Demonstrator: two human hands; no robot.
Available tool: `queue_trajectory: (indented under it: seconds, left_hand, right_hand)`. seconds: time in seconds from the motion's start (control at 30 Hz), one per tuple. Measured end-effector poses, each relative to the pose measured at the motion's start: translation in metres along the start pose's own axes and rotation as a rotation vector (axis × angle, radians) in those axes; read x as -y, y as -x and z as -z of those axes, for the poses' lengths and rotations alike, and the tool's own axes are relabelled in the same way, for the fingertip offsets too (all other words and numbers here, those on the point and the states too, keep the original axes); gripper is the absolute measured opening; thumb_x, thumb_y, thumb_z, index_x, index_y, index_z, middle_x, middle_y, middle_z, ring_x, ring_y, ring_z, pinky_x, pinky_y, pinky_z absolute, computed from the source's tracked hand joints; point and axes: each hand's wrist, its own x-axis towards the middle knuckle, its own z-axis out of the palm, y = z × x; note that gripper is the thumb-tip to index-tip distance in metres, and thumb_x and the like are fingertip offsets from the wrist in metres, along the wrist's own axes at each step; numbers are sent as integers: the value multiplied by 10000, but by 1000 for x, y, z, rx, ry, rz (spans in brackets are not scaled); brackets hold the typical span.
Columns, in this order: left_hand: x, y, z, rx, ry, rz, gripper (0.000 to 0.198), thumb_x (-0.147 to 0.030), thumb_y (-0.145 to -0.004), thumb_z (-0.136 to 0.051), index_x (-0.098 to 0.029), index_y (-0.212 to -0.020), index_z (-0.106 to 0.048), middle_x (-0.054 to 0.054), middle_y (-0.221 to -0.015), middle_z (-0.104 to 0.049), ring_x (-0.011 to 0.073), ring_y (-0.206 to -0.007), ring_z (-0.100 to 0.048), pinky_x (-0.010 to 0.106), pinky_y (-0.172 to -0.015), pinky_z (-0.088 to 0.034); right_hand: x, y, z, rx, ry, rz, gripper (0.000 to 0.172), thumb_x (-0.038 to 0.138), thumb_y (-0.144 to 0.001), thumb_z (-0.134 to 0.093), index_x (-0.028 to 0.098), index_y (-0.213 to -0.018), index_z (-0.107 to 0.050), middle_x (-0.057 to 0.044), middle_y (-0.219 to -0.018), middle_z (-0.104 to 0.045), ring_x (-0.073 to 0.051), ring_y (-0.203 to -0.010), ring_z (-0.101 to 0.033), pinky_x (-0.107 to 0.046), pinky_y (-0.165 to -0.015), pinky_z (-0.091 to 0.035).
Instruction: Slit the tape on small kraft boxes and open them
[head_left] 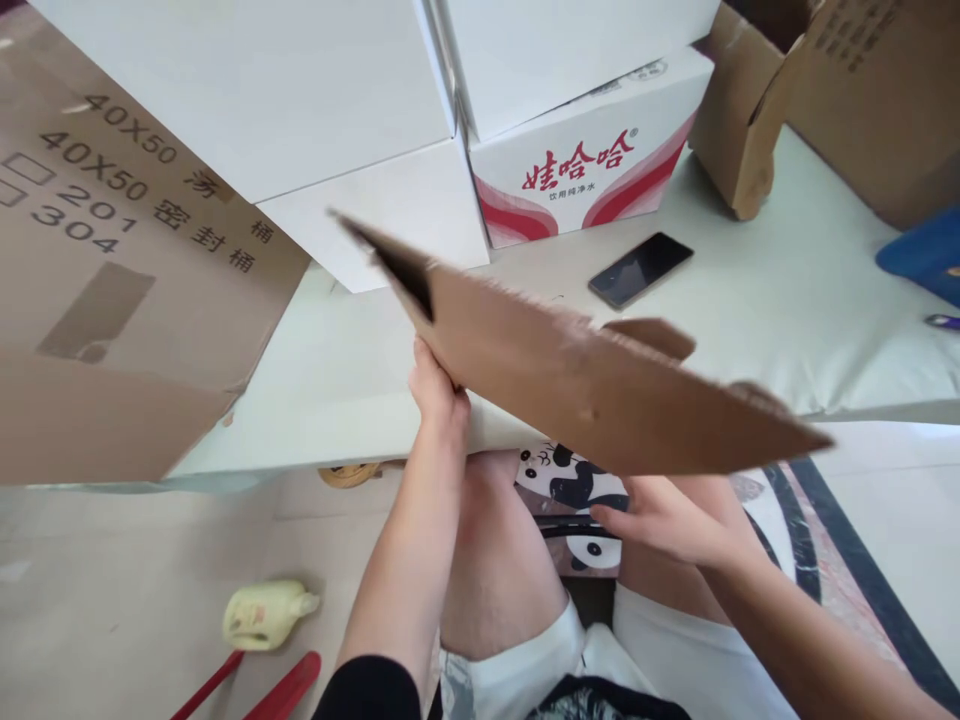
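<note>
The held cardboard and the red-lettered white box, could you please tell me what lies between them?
In the head view, a dark-screened phone lies on the pale surface between the red-lettered white box and the cardboard.

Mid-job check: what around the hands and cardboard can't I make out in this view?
All in the head view:
- Left hand: some fingers, hidden behind the brown cardboard.
- Right hand: fingertips, covered by the cardboard's lower edge; whether they touch it is unclear.
- Brown cardboard: far side turned away; its near face is blurred.
- Blue object: cut off by the right edge.
- White-and-red carton: top print too small.
</note>
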Motion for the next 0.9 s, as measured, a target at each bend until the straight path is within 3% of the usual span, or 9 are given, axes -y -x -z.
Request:
queue_trajectory:
  seconds: [0.13, 0.2, 0.3, 0.37, 0.47, 0.6, 0.7, 0.8, 0.9]
  left_hand:
    - [6, 14, -8, 65, 43, 16, 257, -415, -992, -580, -164, -1044, -602, 20, -837, -673, 108, -674, -639, 208, -543, -495]
    - [7, 20, -2, 181, -36, -24, 213, -381, -948, -644, -199, -1008, -551, 5, -847, -681, 96, -638, -629, 174, -475, -415]
    - [9, 18, 12, 295, -238, -189, 254, -379, -897, -692, -228, -938, -493, -18, -816, -653, 88, -592, -582, 163, -448, -341]
    - [12, 10, 20, 345, -496, -360, 205, -420, -963, -567, -227, -919, -518, 4, -828, -652, 111, -653, -607, 191, -537, -434]
    - [21, -4, 27, 392, -914, -554, 232, -396, -991, -464, -208, -1007, -597, 93, -1044, -714, 200, -972, -689, 328, -887, -546]
    - [39, -6, 24, 441, -1041, -599, 343, -286, -891, -554, -129, -1186, -630, 210, -1340, -652, 326, -1350, -557, 490, -1203, -366]
    - [50, 2, 18, 419, -1233, -681, 448, -307, -905, -513, -111, -1291, -628, 227, -1528, -526, 393, -1497, -393, 574, -1254, -261]
    - [54, 9, 14, 388, -1471, -773, 520, -344, -956, -429, -109, -1388, -600, 216, -1573, -488, 417, -1507, -377, 607, -1221, -308]
    - [53, 11, 14, 393, -1533, -792, 538, -352, -965, -412, -111, -1411, -594, 207, -1572, -496, 403, -1505, -390, 583, -1212, -341]
  right_hand:
    - [3, -1, 4, -302, -46, -91, 332, 500, -767, -764, 247, -983, -760, -80, -979, -785, -336, -997, -740, -472, -863, -639]
    - [-2, -2, 6, -453, -84, -127, 326, 494, -740, -799, 251, -955, -770, -80, -951, -788, -333, -1006, -742, -449, -856, -644]
    - [-20, 1, 9, -531, -203, -144, 439, 556, -733, -799, 243, -1039, -768, -80, -1013, -792, -334, -1110, -723, -502, -966, -613]
    - [-32, 6, 11, -554, -264, -151, 468, 582, -747, -786, 240, -1066, -759, -81, -1054, -791, -321, -1148, -710, -526, -1034, -573]
    - [-40, 14, 17, -651, -237, -154, 493, 578, -724, -810, 222, -1060, -754, -98, -1092, -782, -322, -1185, -693, -558, -1108, -509]
    - [-34, 24, 35, -814, -121, -106, 482, 574, -716, -807, 212, -1031, -757, -118, -1078, -777, -331, -1175, -694, -587, -1120, -482]
    - [-28, 28, 55, -931, -83, -83, 493, 522, -757, -797, 204, -1128, -732, -119, -1149, -764, -324, -1244, -666, -583, -1143, -463]
    - [-20, 25, 77, -1067, -132, -50, 565, 480, -786, -794, 182, -1251, -673, -134, -1284, -715, -330, -1332, -615, -597, -1189, -415]
    - [-11, 13, 93, -1170, -188, 47, 613, 484, -796, -787, 192, -1312, -631, -131, -1367, -672, -328, -1338, -613, -591, -1196, -426]
